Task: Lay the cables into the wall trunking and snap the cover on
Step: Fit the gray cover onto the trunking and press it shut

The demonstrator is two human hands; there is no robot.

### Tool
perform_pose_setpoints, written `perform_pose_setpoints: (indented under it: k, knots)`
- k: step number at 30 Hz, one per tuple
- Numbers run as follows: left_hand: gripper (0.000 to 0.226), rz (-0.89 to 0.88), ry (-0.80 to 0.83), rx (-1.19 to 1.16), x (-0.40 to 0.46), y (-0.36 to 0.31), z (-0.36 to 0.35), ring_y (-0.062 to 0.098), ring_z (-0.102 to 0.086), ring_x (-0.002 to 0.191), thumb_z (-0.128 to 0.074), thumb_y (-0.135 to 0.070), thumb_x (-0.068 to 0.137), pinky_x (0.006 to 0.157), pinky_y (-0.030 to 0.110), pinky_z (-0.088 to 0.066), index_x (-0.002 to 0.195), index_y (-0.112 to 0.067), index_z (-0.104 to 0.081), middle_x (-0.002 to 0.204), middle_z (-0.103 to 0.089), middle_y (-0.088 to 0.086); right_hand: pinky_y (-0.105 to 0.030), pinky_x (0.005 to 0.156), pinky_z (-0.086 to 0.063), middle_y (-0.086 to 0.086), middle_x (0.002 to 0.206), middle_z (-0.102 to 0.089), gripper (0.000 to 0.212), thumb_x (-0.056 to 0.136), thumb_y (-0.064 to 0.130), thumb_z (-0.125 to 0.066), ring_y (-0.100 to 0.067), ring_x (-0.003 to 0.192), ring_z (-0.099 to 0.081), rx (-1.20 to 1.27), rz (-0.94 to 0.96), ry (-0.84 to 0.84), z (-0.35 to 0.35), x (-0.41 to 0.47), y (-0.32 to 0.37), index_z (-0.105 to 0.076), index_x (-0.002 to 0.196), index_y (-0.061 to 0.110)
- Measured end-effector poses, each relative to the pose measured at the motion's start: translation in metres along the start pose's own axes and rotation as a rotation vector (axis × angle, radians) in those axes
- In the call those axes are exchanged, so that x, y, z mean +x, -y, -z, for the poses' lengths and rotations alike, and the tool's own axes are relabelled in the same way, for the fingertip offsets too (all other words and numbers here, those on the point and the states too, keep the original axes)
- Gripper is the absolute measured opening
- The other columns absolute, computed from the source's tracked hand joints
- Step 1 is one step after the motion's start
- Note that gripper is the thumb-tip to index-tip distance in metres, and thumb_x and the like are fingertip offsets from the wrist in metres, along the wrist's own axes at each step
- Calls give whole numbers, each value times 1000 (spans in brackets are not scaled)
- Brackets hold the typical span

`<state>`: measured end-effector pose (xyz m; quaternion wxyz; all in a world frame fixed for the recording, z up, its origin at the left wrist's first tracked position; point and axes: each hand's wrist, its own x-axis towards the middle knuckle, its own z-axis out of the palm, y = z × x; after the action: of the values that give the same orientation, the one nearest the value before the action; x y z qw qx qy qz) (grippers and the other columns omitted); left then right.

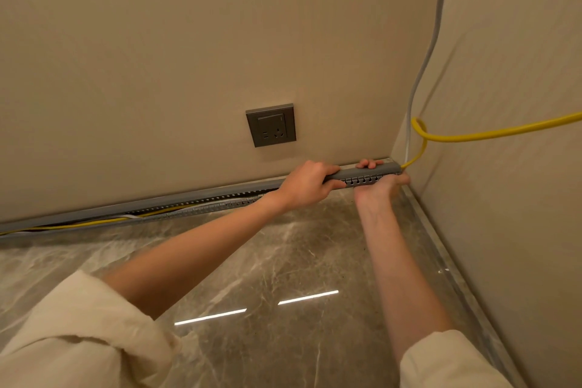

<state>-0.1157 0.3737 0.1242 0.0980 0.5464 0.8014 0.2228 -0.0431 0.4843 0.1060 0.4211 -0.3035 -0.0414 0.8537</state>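
Note:
Grey slotted trunking [201, 202] runs along the foot of the wall, open at the left, with a yellow cable [78, 224] and a white cable [135, 216] lying in it. A grey cover [365, 172] sits over the right end near the corner. My left hand [307, 183] grips the cover's left part from above. My right hand [379, 186] wraps the trunking and cover close to the corner, fingers over the top. The yellow cable leaves the trunking's end, loops [420, 132] and runs off right. A grey cable [431, 50] climbs the corner.
A grey wall socket [271, 125] sits above the trunking. The side wall [504, 135] meets the back wall just right of my right hand. A glossy marble floor [283, 261] lies below, with a skirting strip [447, 249] along the side wall.

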Motion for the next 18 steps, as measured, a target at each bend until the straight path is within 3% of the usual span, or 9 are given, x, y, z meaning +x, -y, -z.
perform_pose_setpoints:
  k: [4, 10, 14, 18]
  knots:
    - [22, 20, 11, 4, 1, -1, 0, 30, -57, 72, -52, -26, 93, 62, 41, -45, 87, -8, -63, 82, -67, 16, -24, 51, -35, -3, 47, -41, 58, 91, 54, -14, -19, 44, -40, 127, -95, 97, 6, 3, 5, -40, 58, 14]
    - [23, 10, 78, -40, 2, -2, 6, 24, -48, 60, -52, -23, 93, 57, 35, -37, 81, -7, -63, 69, -59, 8, -23, 45, -28, 2, 44, -38, 52, 90, 39, -15, -13, 38, -34, 188, -233, 279, 10, 10, 8, -37, 49, 16]
    - [23, -11, 36, 26, 1, 1, 4, 31, -57, 72, -50, -25, 94, 64, 45, -49, 91, -6, -63, 83, -67, 16, -22, 43, -25, 2, 41, -36, 48, 87, 34, -17, -13, 35, -32, 169, -252, 252, 4, 15, 7, -36, 47, 16]
    - [37, -153, -13, 167, -7, 8, -1, 34, -61, 91, -53, -30, 92, 71, 43, -51, 119, -5, -54, 108, -66, 16, -22, 44, -24, 2, 39, -34, 36, 74, 29, -26, -12, 33, -32, 145, -257, 198, 5, 17, 8, -37, 42, 16]
